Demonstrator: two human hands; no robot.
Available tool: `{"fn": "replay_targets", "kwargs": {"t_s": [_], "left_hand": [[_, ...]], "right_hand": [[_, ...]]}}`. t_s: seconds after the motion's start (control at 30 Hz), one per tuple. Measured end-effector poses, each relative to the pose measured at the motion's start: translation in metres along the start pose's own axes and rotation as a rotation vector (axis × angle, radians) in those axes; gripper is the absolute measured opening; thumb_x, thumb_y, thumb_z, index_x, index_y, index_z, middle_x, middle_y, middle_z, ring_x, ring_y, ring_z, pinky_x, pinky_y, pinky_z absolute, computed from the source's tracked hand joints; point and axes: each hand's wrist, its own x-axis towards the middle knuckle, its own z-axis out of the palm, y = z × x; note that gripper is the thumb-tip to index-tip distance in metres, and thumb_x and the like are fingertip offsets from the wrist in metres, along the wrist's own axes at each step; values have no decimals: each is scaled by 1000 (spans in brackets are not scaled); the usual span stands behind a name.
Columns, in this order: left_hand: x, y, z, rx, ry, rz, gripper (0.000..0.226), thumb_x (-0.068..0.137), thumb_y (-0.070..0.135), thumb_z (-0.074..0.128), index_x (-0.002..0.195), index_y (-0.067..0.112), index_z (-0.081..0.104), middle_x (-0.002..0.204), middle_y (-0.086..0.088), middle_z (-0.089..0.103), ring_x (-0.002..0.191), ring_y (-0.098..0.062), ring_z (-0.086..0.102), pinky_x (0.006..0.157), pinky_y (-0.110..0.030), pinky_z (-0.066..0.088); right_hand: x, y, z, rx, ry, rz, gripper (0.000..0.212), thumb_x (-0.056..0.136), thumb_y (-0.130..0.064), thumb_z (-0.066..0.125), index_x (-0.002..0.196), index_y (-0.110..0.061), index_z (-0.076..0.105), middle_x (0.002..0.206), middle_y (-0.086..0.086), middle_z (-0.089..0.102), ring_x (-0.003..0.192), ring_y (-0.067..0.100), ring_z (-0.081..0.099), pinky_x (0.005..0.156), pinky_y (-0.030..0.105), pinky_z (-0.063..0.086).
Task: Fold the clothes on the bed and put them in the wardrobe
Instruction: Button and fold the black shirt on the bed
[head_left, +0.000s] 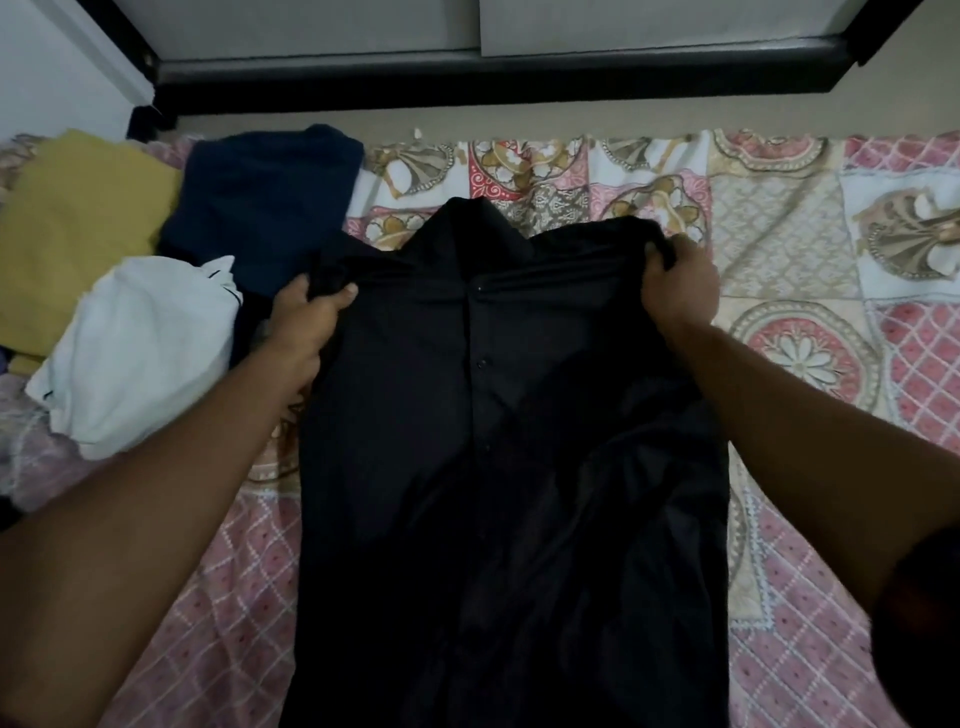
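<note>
Forearms reached in from the near left and near right corners, both cut off by the frame edge. Between them a black shirt (493, 441) lay front up on the bed (805, 364), its collar at the far end and its placket with small buttons running down the middle. Its hem ran out of view at the near edge, so its full length could not be seen. The sleeves were hard to pick out, black folds on black, though cloth seemed doubled over on the right side. The left hand (304, 317) gripped the shirt's left shoulder, with the thumb lying on top of the cloth and the other fingers curled under it, hidden. The right hand (680, 283) gripped the right shoulder, its fingers closed over a bunched ridge of fabric with the fingertips buried in it. Creases ran taut between the two hands just below the collar. To the left lay other clothes. A white garment (140, 353) with thin dark trim was nearest. A navy one (260, 208) lay beyond it, touching the shirt's far left shoulder. A yellow one (78, 228) lay far left, partly cut off by the frame. How any of these were folded could not be told. Along the far side ran a dark frame (467, 78) with pale panels (649, 26) beyond it.
</note>
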Motion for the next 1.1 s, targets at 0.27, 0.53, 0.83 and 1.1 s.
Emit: {"fn": "replay_targets", "kwargs": {"t_s": [0.27,0.53,0.83,1.1], "left_hand": [[18,22,7,265,173,330,32,96,14,54,127,13,50,115,0,59,109,-21,58,90,-23,43],[-31,-3,65,973,135,881,67,90,40,55,151,25,31,160,-10,25,149,-31,19,111,-56,28],[-241,-46,202,834,-234,655,81,78,77,50,137,22,47,120,-5,54,101,-30,56,79,-41,48],[-351,-97,218,1074,-288,205,107,66,55,74,154,19,23,127,-8,43,105,-30,47,73,-43,45]], "right_hand": [[35,-19,-14,73,202,-105,32,101,-33,41,117,-16,63,111,13,70,102,36,62,79,39,43],[27,6,-11,196,-271,210,75,77,-60,77,135,-18,52,120,0,60,107,21,60,94,34,49],[7,27,-25,128,-402,4,33,98,-32,59,127,-17,67,121,6,69,112,23,64,90,28,46],[-13,45,-48,42,-583,85,58,80,-44,78,132,-23,62,125,-1,65,110,17,62,102,34,49]]}}
